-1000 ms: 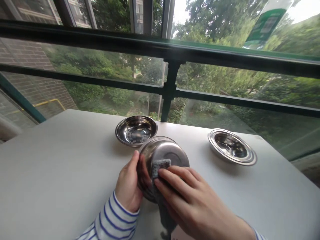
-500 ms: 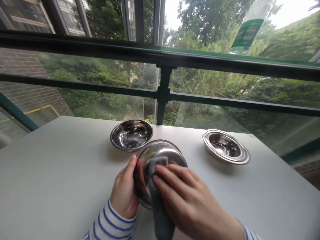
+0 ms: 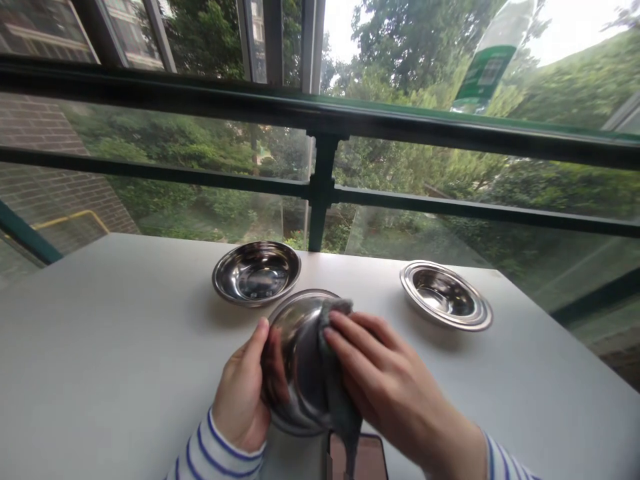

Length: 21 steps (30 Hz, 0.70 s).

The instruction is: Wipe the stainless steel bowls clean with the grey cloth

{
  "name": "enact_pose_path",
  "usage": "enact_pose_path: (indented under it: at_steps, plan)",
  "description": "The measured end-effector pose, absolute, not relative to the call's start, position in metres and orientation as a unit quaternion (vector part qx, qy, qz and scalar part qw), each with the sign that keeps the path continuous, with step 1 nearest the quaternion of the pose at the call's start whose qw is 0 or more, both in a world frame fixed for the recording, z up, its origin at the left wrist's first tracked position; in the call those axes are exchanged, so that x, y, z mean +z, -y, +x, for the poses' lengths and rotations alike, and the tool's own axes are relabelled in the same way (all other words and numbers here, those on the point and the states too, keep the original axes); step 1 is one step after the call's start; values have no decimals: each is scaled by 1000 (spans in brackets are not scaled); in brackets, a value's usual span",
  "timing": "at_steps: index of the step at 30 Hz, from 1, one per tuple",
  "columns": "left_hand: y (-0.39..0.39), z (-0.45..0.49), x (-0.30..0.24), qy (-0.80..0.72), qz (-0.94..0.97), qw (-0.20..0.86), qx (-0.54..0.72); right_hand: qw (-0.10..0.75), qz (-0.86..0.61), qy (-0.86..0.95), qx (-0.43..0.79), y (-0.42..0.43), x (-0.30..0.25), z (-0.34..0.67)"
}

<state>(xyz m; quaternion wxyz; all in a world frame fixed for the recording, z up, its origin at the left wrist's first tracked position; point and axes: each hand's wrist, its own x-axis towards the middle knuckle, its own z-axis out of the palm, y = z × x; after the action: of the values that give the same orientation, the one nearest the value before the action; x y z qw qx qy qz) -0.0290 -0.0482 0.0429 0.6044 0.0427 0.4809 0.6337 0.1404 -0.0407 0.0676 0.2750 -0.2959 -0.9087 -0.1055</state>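
Here, left grip (image 3: 243, 393) clamping bowl (image 3: 303, 360) edge, right grip (image 3: 387, 383) holding cloth (image 3: 343, 408), table (image 3: 110, 360) roomy leftward.

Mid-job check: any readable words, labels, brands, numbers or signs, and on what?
No text is legible.
Green label on the clear plastic bottle: pale printed patch, too small to read.
Black-edged phone with a pinkish screen: nothing legible.
Round silver metal bowl at the back left: tiny pale marks, perhaps reflections, unreadable.
Tilted silver metal bowl in the left hand, and wide-rimmed silver metal bowl at the right: no lettering seen.
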Motion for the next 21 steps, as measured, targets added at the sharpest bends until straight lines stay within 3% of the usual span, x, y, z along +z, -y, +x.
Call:
enact_pose_path:
  at_steps: [3, 9, 14, 19, 21]
  plan:
    - [48, -29, 44, -461, 62, 623, 628, 276, -219, 931, -99, 45, 68, 137]
    - [48, -27, 44, -471, 54, 603, 641, 264, -322, 904, -99, 38, 69, 142]
    - [50, -26, 45, -442, 97, 634, 627, 276, -200, 933, -115, 45, 74, 134]
    - [51, -24, 48, -454, 101, 599, 652, 274, -312, 904, -108, 41, 79, 138]
    - [51, -24, 48, -456, 108, 592, 655, 276, -286, 910, -116, 44, 78, 133]
